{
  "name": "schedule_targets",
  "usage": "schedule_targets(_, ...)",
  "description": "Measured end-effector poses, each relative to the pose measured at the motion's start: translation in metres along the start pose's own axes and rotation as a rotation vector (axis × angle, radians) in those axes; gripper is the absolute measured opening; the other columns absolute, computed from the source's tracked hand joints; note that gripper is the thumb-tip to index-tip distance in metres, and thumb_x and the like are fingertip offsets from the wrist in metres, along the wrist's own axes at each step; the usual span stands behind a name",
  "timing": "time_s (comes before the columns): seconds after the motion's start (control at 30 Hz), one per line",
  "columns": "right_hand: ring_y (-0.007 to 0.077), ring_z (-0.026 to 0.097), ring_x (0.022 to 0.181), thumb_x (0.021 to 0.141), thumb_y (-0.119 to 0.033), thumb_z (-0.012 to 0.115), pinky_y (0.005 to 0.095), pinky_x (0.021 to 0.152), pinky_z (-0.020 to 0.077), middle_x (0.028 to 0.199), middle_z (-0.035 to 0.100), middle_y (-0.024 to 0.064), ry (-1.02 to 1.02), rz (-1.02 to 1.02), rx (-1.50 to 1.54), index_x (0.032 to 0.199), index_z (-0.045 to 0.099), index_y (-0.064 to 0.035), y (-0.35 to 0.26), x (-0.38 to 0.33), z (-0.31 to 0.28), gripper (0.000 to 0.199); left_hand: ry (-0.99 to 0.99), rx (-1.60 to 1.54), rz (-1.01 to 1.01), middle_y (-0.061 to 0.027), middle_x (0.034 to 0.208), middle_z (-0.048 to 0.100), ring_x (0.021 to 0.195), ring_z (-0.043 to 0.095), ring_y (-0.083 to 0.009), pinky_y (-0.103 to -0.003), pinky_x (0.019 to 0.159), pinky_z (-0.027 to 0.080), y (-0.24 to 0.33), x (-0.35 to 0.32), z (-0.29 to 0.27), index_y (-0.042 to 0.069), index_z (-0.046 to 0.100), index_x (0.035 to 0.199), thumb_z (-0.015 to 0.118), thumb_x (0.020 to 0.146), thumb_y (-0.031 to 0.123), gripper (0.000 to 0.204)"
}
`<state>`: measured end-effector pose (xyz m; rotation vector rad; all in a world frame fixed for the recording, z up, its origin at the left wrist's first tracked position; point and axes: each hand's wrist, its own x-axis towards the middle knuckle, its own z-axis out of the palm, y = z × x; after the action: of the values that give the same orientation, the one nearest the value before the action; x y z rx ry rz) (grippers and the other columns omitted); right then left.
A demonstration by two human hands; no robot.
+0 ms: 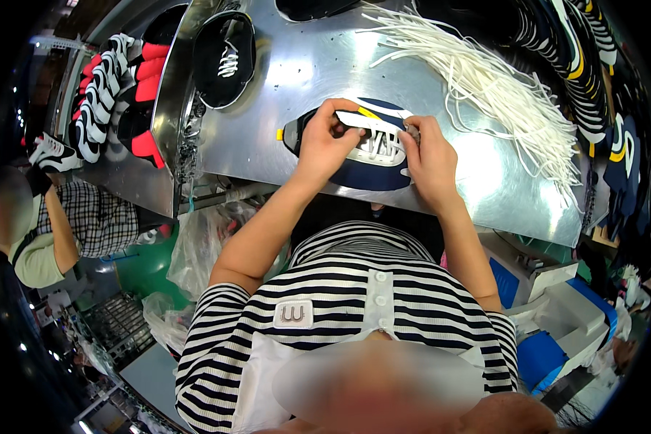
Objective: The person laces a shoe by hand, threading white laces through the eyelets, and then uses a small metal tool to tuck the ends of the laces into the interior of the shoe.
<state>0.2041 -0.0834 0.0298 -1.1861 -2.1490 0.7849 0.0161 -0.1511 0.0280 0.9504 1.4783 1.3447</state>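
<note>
A person in a black-and-white striped shirt [354, 304] works at a shiny metal tabletop [304, 79], both bare hands on a navy shoe upper [372, 173] with a white lace panel that lies flat at the near edge of the tabletop, about midway along it; the left hand [325, 145] rests on the upper's left end, fingers curled and pressed together, pinching the edge of the white panel near the eyelets; the right hand [430, 159] covers the upper's right end, fingers bent and closed on something small at the panel's far side, too hidden to name; between the 2 hands the white lacing shows. A thick bundle of white shoelaces [499, 87] fans across the tabletop's far right part, near the right hand but apart from it; a black shoe upper with white lacing [224, 54] lies near the far left corner, well apart from the hands; another dark piece [311, 7] sits at the far edge, cut off by the frame. A row of dark uppers with yellow and white trim [593, 65] crowds the right edge; black, white and red uppers [116, 94] are stacked on a lower surface beyond the left edge; another person in a checked shirt [87, 217] stands at the left; clear plastic bags [202, 246] hang below the near edge.
</note>
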Motion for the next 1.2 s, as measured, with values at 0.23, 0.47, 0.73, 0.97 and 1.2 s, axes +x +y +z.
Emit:
schedule_targets(0.23,0.0285,0.066,0.076,0.084,-0.017,0.071,0.0386,0.065,0.0506,0.122,0.053,0.0129,-0.192,0.047,0.237,0.099,0.057,-0.0009,-0.003,0.008,-0.017,0.026,-0.093,-0.134,-0.171,-0.0120,0.099,0.067,0.093,0.064,-0.0199,-0.032,0.088,0.048,0.033,-0.020,-0.029,0.000,0.052,0.125,0.064,0.088,0.006,0.040)
schedule_targets(0.47,0.0300,0.065,0.080,0.080,-0.006,0.069,0.0393,0.067,0.0506,0.116,0.056,0.0125,-0.077,-0.117,0.126,0.096,0.059,-0.0025,0.010,-0.009,-0.005,0.019,-0.104,1.139,0.567,-0.0102,0.108,0.062,0.103,0.058,-0.0307,-0.037,0.086,0.045,0.049,-0.050,0.003,0.004,0.061,0.107,0.076,0.077,0.018,0.037)
schedule_targets(0.73,0.0300,0.063,0.074,0.072,0.002,0.065,0.0393,0.064,0.0510,0.084,0.063,0.0091,-0.491,-0.412,0.112,0.096,0.061,-0.0098,-0.011,-0.066,-0.012,0.027,0.027,1.020,0.508,-0.0068,0.084,0.062,0.081,0.058,-0.0277,-0.039,0.071,0.046,0.016,-0.008,0.004,0.010,0.065,0.098,0.071,0.081,0.015,0.019)
schedule_targets(0.97,0.0118,0.058,0.061,0.095,-0.022,0.059,0.0265,0.057,0.0459,0.078,0.066,0.0052,-0.274,0.175,0.569,0.102,0.065,-0.0029,-0.004,-0.056,0.005,0.021,0.023,1.031,0.485,-0.0081,0.084,0.065,0.083,0.063,-0.0298,-0.041,0.071,0.048,0.014,-0.011,-0.010,0.009,0.069,0.089,0.068,0.082,0.022,0.015)
schedule_targets(1.2,0.0044,0.040,0.058,0.096,-0.020,0.060,0.0213,0.051,0.0309,0.069,0.052,-0.0051,-0.223,0.349,0.862,0.084,0.063,-0.0035,-0.003,-0.024,0.017,0.021,0.120,0.966,0.744,-0.0045,0.076,0.058,0.076,0.060,-0.0282,-0.041,0.065,0.047,0.028,-0.023,0.018,0.011,0.060,0.069,0.063,0.071,0.015,0.005)
